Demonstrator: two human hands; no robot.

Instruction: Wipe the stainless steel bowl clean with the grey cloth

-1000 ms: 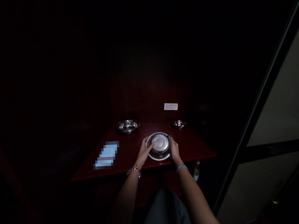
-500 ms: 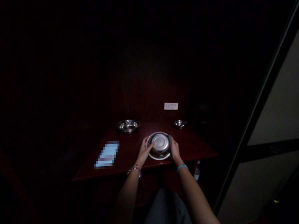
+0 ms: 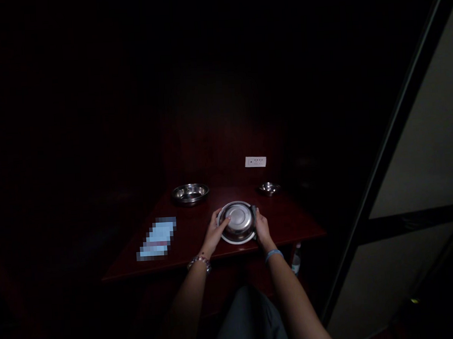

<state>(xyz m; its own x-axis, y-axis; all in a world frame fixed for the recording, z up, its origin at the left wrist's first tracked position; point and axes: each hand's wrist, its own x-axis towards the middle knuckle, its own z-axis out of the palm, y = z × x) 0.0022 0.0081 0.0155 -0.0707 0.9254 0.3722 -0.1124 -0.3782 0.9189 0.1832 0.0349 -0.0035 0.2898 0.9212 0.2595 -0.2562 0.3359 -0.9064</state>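
Dim scene before us, near-black shadow from nine through twelve o'clock, glints we catch on the steel bowl (image 3: 240,220) at six, paler panel (image 3: 428,154) at three, pixelated patch (image 3: 156,239) at eight

silver bowl (image 3: 240,220), dark-red tabletop (image 3: 192,237), white socket (image 3: 255,162)

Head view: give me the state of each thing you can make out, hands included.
Held bowl, underside towards the camera.
Dark cloth, bunched at that bowl's rim.
Left hand, closed on the bowl, thumb on its underside.
Right hand, closed on the cloth.
Large dish, upright.
Small dish, upright.
Wall socket, nothing plugged in.
Bottle, roughly upright.
Pixelated item, cannot tell.
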